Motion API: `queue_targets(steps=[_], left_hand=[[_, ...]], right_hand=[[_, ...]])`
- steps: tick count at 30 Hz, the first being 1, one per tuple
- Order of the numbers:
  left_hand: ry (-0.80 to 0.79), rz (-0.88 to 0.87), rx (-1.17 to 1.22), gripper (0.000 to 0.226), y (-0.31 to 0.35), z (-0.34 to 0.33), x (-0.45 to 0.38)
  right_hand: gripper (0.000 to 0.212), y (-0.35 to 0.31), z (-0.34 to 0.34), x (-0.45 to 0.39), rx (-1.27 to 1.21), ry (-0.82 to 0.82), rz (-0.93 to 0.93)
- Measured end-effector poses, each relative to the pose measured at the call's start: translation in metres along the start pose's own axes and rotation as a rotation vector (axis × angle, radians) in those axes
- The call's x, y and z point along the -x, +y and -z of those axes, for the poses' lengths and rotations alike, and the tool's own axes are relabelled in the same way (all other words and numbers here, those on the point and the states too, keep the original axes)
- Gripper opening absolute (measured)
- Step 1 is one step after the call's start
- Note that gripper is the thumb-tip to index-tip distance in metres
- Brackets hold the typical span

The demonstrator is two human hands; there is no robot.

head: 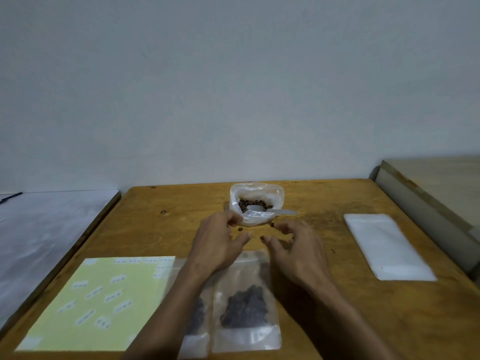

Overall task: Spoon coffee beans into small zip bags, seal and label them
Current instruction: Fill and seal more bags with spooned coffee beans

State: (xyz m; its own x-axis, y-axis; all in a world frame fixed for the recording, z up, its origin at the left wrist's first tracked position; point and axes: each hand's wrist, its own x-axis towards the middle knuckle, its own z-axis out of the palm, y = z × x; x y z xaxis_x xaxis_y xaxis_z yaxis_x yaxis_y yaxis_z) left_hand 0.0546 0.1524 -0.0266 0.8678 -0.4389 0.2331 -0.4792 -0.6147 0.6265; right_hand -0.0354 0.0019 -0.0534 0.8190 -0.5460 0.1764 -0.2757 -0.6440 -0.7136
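Under both forearms, nearest the camera, lie two filled zip bags: one w/ a dark heap of coffee beans (245, 306) showing through the clear zip bag (246, 336), and a second filled bag (196, 331) half hidden beneath the left arm. Left of the left arm sits the yellow label sheet (104, 302), w/ small white stickers scattered on it (print too blurred to read).

Further out, the left hand (220, 245) and right hand (298, 250) hover close together over the wooden table (337, 307), fingers loosely curled. The right hand's thumb and forefinger look pinched on a stray bean (262, 237); whether the left hand's fingertips hold anything I can't tell. Another loose bean (240, 229) lies between the hands and a third one (272, 225) just beyond the right hand.

Just past the fingertips stands the open supply bag (255, 201) w/ beans inside and a white plastic scoop (270, 210) resting in it, handle pointing right. Well to the right of the right hand lies the stack of empty zip bags (387, 245).

Step in hand, as I judge it: clearing spilled beans. Best done by pinching each bean singly, dropping it into the supply bag w/o knocking the floppy rim, then checking the filled bags' seals before labelling.
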Motion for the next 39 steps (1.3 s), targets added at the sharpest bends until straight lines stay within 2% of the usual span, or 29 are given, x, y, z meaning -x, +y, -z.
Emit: queue_targets(steps=[8, 11, 13, 15, 18, 22, 27, 29, 32, 35, 37, 39], left_hand=[[-0.043, -0.204, 0.128, 0.033, 0.088, -0.063, -0.025], [-0.152, -0.194, 0.114, 0.033, 0.116, -0.1, -0.032], [-0.239, -0.188, 0.067, 0.032, 0.129, -0.129, -0.035], [-0.306, -0.175, 0.019, 0.04, 0.14, -0.152, -0.036], [-0.337, -0.19, -0.088, 0.061, 0.147, -0.18, -0.038], [-0.403, -0.227, -0.26, 0.068, 0.15, -0.193, -0.037], [-0.399, -0.181, -0.213, 0.077, 0.146, -0.197, -0.041], [-0.391, -0.181, -0.191, 0.077, 0.145, -0.196, -0.04], [-0.339, -0.108, 0.011, 0.077, 0.147, -0.189, -0.037], [-0.303, 0.122, 0.463, 0.08, 0.154, -0.172, -0.039], [-0.322, 0.259, 0.703, 0.064, 0.156, -0.157, -0.044], [-0.308, 0.285, 0.844, 0.035, 0.154, -0.139, -0.049]], right_hand=[[0.033, 0.051, 0.074, -0.024, -0.095, 0.194, -0.163], [0.033, 0.086, 0.1, -0.029, 0.001, 0.266, -0.235], [0.041, 0.111, 0.117, -0.03, 0.105, 0.291, -0.329], [0.053, 0.132, 0.128, -0.031, 0.211, 0.266, -0.444], [0.06, 0.149, 0.131, -0.029, 0.268, 0.209, -0.485], [0.063, 0.152, 0.127, -0.026, 0.236, 0.243, -0.461], [0.053, 0.151, 0.131, -0.03, -0.002, 0.395, -0.435], [0.043, 0.148, 0.137, -0.031, -0.103, 0.433, -0.432], [0.004, 0.142, 0.145, -0.031, -0.266, 0.423, -0.435], [0.01, 0.136, 0.154, -0.029, -0.483, 0.366, -0.437], [0.013, 0.125, 0.156, -0.028, -0.617, 0.287, -0.452], [0.014, 0.115, 0.152, -0.027, -0.681, 0.21, -0.449]])
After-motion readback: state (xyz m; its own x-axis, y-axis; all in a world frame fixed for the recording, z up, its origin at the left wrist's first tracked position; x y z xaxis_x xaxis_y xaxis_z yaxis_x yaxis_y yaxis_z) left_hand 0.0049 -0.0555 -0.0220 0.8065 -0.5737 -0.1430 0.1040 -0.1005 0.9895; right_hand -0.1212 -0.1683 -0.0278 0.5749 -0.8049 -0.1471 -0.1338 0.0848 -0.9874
